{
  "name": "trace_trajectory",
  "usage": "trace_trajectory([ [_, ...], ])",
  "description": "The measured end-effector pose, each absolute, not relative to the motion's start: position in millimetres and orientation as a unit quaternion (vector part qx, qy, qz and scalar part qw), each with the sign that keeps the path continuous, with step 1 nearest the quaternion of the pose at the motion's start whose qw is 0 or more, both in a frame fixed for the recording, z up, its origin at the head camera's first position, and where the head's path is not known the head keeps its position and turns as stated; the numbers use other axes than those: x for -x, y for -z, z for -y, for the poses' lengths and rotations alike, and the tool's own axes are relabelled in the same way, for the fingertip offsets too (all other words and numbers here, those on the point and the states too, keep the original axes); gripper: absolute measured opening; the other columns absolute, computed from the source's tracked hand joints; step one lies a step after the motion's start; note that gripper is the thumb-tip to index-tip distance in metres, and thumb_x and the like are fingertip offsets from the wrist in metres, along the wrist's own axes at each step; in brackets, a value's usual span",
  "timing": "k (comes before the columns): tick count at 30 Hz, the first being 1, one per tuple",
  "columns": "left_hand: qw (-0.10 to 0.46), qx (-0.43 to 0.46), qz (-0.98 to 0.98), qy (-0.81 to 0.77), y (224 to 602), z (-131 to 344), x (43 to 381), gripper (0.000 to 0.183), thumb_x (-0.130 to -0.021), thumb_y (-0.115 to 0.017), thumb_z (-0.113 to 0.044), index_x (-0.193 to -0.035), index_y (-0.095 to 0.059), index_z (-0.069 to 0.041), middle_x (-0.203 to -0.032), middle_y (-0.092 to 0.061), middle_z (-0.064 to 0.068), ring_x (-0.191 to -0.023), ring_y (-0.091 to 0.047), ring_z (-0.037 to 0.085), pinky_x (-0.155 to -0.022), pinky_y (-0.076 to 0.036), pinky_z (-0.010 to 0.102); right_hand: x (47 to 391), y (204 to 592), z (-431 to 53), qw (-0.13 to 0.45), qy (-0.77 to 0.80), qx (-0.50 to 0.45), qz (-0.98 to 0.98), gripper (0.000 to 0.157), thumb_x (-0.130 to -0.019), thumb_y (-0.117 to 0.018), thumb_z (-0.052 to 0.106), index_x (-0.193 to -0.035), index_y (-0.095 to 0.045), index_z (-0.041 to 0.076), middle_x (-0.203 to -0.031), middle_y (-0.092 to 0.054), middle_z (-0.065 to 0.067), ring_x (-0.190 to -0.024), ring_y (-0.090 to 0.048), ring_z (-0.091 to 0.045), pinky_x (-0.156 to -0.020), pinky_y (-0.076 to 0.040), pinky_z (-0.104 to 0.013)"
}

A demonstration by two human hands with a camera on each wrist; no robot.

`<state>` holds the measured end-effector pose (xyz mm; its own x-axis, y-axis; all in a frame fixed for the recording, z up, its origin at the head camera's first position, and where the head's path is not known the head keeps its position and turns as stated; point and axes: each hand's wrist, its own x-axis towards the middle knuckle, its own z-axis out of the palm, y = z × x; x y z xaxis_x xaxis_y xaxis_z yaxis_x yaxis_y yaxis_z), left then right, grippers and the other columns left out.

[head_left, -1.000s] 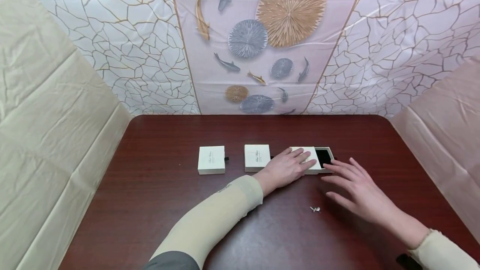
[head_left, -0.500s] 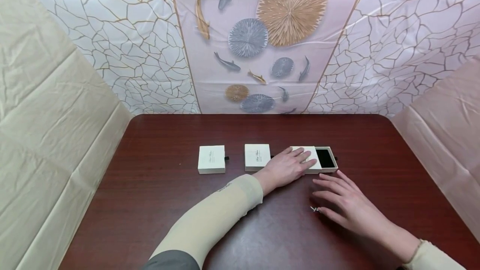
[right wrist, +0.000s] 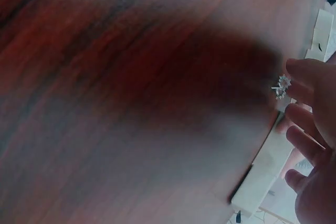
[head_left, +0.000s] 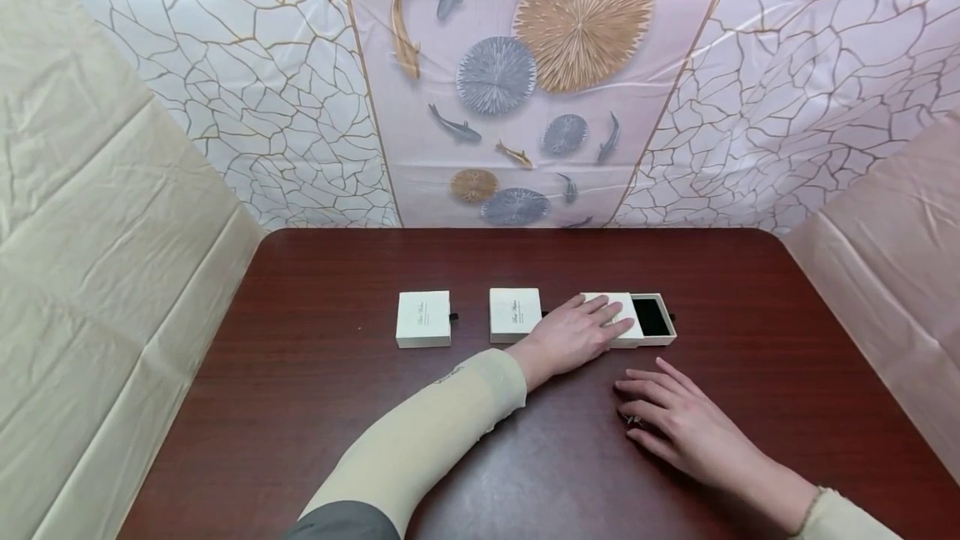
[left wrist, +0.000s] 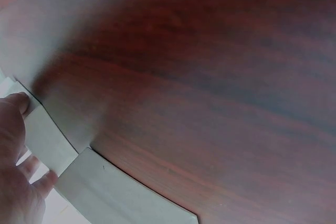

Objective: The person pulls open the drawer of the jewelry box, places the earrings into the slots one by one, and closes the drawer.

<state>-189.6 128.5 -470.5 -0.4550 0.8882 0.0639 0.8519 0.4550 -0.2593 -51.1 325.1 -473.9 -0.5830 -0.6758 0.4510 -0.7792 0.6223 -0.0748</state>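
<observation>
Flat against the top of the right-hand white box (head_left: 626,307), my left hand (head_left: 566,336) rests with its fingers spread. That box's drawer (head_left: 654,318) is pulled out to the right and shows a black lining. My right hand (head_left: 686,423) is low over the table in front of the box, its fingers loosely bent. Beside its thumb and forefinger is a tiny sparkling silvery piece (right wrist: 282,86), perhaps an earring, partly hidden by the fingers in the head view. A gap between thumb and fingers shows in the right wrist view.
Two more small white boxes stand in the same row: a middle box (head_left: 514,315) close to my left wrist and a left box (head_left: 423,319), both closed. Each has a black pull tab on its right side. A patterned cloth (head_left: 480,157) hangs behind the table (head_left: 315,407).
My right hand has moved from beside the drawer down and left to the small silvery piece. The drawer came into fuller view. My left hand has stayed on the box.
</observation>
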Motion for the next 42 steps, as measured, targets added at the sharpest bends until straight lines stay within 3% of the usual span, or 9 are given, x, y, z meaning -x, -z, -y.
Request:
trace_trajectory([
  [20,0.096,0.513,0.848,-0.095,471,-127,189,0.053,-0.115,-0.044,-0.044,-0.167,-0.039,-0.032,-0.169,-0.042,-0.001,-0.156,-0.039,0.018,-0.125,-0.037,0.037,56,481,-321,0.223,-0.136,-0.424,0.867,0.053,-0.117,-0.038,0.039,-0.101,-0.078,0.01,-0.115,-0.076,-0.008,-0.115,-0.067,-0.035,-0.133,-0.015,-0.039],
  [29,0.11,0.517,0.844,-0.093,470,-126,190,0.052,-0.115,-0.044,-0.043,-0.166,-0.041,-0.031,-0.168,-0.045,0.0,-0.155,-0.042,0.019,-0.124,-0.039,0.038,56,475,-320,0.185,-0.14,-0.402,0.886,0.055,-0.117,-0.038,0.04,-0.102,-0.079,0.007,-0.116,-0.077,-0.008,-0.117,-0.068,-0.034,-0.133,-0.014,-0.037],
  [35,0.107,0.517,0.844,-0.093,470,-126,190,0.052,-0.116,-0.045,-0.042,-0.166,-0.041,-0.031,-0.168,-0.044,0.0,-0.155,-0.042,0.019,-0.124,-0.04,0.038,59,477,-321,0.192,-0.147,-0.395,0.886,0.051,-0.117,-0.041,0.037,-0.099,-0.078,0.007,-0.116,-0.077,-0.009,-0.116,-0.069,-0.033,-0.133,-0.016,-0.036],
  [42,0.104,0.516,0.845,-0.093,470,-127,189,0.052,-0.116,-0.043,-0.042,-0.167,-0.04,-0.031,-0.169,-0.044,0.0,-0.155,-0.041,0.019,-0.124,-0.038,0.039,63,480,-324,0.203,-0.182,-0.391,0.879,0.045,-0.116,-0.044,0.038,-0.09,-0.071,0.014,-0.116,-0.075,-0.012,-0.112,-0.067,-0.037,-0.132,-0.017,-0.031],
])
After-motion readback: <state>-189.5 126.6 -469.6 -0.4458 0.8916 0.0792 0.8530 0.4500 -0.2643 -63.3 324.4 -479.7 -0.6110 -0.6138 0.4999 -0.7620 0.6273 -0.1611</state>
